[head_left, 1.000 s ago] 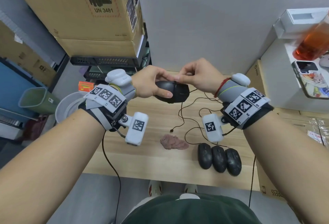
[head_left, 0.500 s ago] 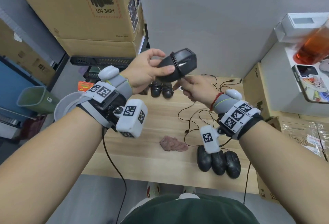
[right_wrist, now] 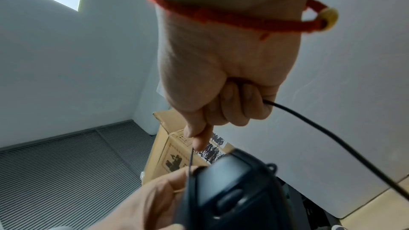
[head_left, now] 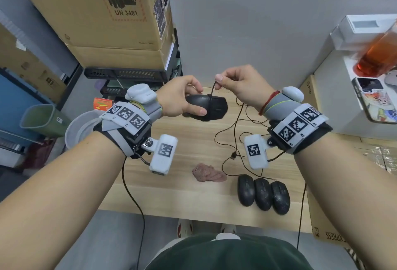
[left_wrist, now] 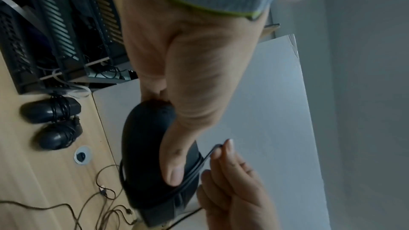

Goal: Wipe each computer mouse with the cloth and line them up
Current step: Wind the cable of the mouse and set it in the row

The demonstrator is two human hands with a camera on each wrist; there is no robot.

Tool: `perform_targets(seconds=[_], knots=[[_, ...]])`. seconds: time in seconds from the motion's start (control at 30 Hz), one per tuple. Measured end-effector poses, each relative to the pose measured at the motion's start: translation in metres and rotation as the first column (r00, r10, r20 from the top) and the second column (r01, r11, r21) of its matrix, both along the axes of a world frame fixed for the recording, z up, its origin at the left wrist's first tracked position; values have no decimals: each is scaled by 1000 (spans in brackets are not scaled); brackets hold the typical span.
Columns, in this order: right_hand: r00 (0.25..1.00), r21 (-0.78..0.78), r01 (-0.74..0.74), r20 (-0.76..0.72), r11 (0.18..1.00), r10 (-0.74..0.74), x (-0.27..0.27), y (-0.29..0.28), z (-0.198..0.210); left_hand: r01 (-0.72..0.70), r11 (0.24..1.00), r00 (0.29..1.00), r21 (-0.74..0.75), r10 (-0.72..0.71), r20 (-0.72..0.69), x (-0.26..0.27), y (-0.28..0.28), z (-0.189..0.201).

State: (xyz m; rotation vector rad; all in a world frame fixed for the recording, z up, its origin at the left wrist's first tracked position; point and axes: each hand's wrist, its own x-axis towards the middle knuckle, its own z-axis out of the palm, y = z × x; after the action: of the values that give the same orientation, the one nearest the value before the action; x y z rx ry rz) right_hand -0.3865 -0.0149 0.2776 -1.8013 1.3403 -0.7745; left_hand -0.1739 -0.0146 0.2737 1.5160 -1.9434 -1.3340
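Observation:
My left hand [head_left: 184, 100] grips a black wired mouse [head_left: 214, 107] above the wooden table [head_left: 171, 194], thumb along its side. Its cable is wound around the body [left_wrist: 192, 169]. My right hand [head_left: 240, 85] pinches the cable [head_left: 212, 89] between thumb and forefinger just above the mouse, seen close in the right wrist view [right_wrist: 191, 156]. A crumpled pink cloth [head_left: 207, 173] lies on the table below. Three black mice [head_left: 263, 193] stand side by side near the front right edge. Two more cable-wrapped mice [left_wrist: 52, 123] lie at the table's back.
Loose black cables [head_left: 236, 141] trail across the table's right half. Cardboard boxes [head_left: 103, 12] are stacked on a rack at back left. A green bin [head_left: 43, 119] and white bowl [head_left: 79, 128] sit left of the table. At right, a phone [head_left: 373, 98] and an orange bottle [head_left: 378, 55] rest on a white shelf.
The left hand lowered the mouse from its raised, tilted pose back to level. The right hand came up from below it and now pinches the cable above the mouse.

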Motion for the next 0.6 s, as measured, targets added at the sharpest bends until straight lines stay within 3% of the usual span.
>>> perform_targets(seconds=[0.07,0.13,0.2,0.33,0.4,0.5,0.6], knots=[[1000,16,17,-20,1000,-17,-2,-4,-3,81,996,990,38,-75,-120,-3,4,5],[997,63,36,60,997,-40,-4,-4,-7,120,991,964,64,-100,-247,-3,4,7],[983,114,51,171,992,-70,-5,-2,-12,88,992,921,86,-48,-387,-3,2,10],[977,227,66,184,972,-109,-1,6,-28,-64,986,787,157,146,-599,-4,-2,11],[982,251,17,178,968,-63,2,10,-35,-186,971,769,151,240,-592,-3,-6,7],[999,237,-44,40,970,35,8,19,-33,-375,919,768,123,382,-514,-1,-14,-2],[990,210,-84,-91,974,105,11,23,-26,-472,879,862,-70,444,-243,5,-21,-14]])
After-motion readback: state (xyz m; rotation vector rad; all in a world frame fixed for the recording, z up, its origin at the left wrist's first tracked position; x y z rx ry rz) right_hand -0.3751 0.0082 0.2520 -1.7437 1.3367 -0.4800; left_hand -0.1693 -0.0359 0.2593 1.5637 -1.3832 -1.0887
